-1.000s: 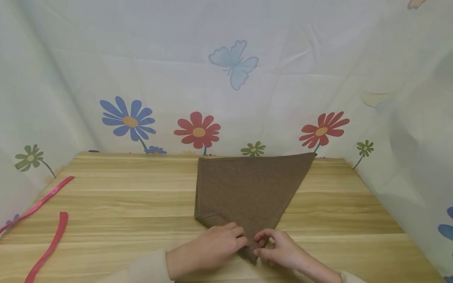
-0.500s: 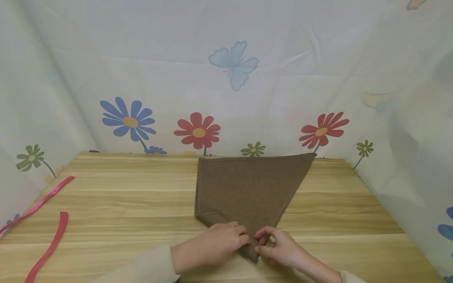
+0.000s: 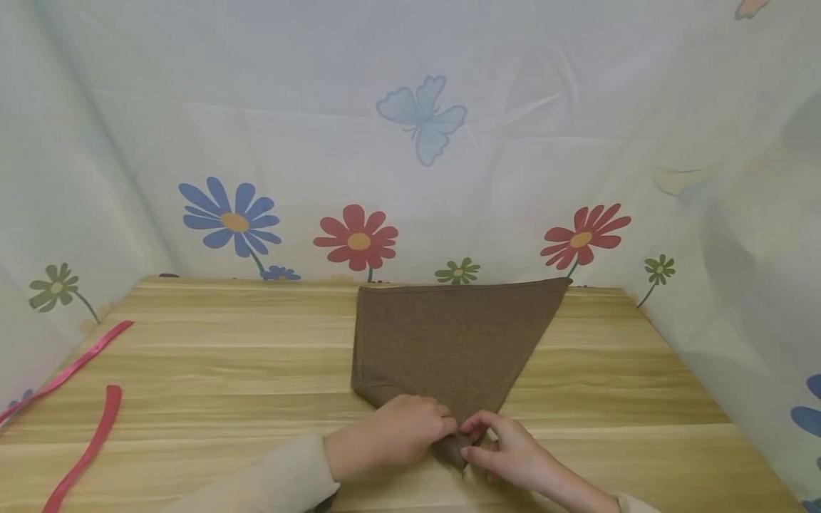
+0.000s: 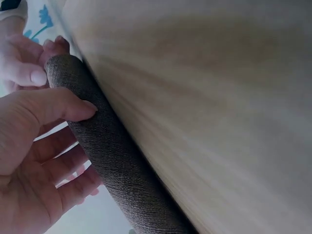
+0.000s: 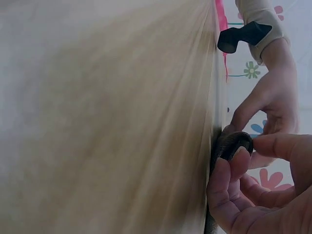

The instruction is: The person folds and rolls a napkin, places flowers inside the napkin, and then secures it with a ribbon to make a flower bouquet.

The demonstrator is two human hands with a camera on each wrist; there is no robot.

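A brown cloth point(image 3: 449, 342) lies on the wooden table, its near left edge turned into a roll that narrows toward the person. My left hand point(image 3: 398, 433) grips this roll; in the left wrist view the thumb point(image 4: 73, 105) presses on the rolled cloth point(image 4: 117, 165) and the other fingers lie behind it. Just to its right, my right hand point(image 3: 513, 452) pinches the near tip of the roll. Seen from the right wrist, its fingertips point(image 5: 220, 175) surround the coiled end of the cloth point(image 5: 226, 144). The underside of the roll is hidden.
Two pink-red ribbons, a farther one point(image 3: 83, 360) and a nearer one point(image 3: 90, 449), lie at the left of the table point(image 3: 244, 356). A white curtain point(image 3: 288, 128) with printed flowers and a butterfly hangs around the back and sides.
My left hand has shifted a little rightward and away from the person, with the near edge rolled slightly further up. The right hand stays nearly in place at the tip.
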